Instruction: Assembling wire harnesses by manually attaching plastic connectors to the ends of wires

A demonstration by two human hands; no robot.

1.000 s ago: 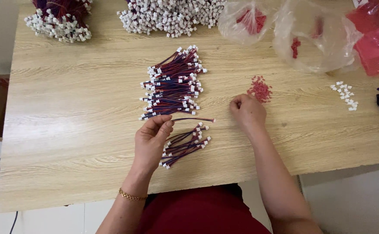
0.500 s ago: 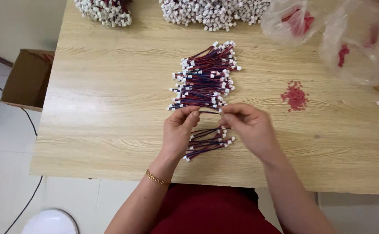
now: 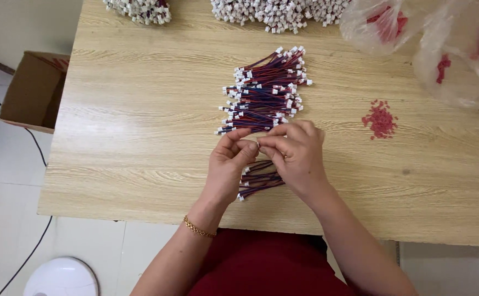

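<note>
On the wooden worktop [image 3: 141,126], near its front edge, two hands meet in the middle. The left hand [image 3: 229,164] and the right hand [image 3: 296,153] are touching at the fingertips. Both are curled nearly closed, and they pinch something very small between them. It is too small to see clearly, so I cannot tell for sure what it is.

Right under the hands lies a little bunch of wires [image 3: 258,181]. The wires are red and dark, with white plugs on the ends. Part of the bunch is hidden by the hands.

Just behind the hands is a big pile of wires [image 3: 264,90] of the same kind, laid side by side.

To the right, well apart from the hands, sits a small heap of red bits [image 3: 380,118]. Farther back on the right are clear plastic bags [image 3: 453,60] with more red bits inside. Along the back edge are heaps of white plugs [image 3: 272,10].

A gold bracelet [image 3: 198,227] is on the left wrist. A brown cardboard box [image 3: 31,90] stands on the floor to the left of the worktop.
</note>
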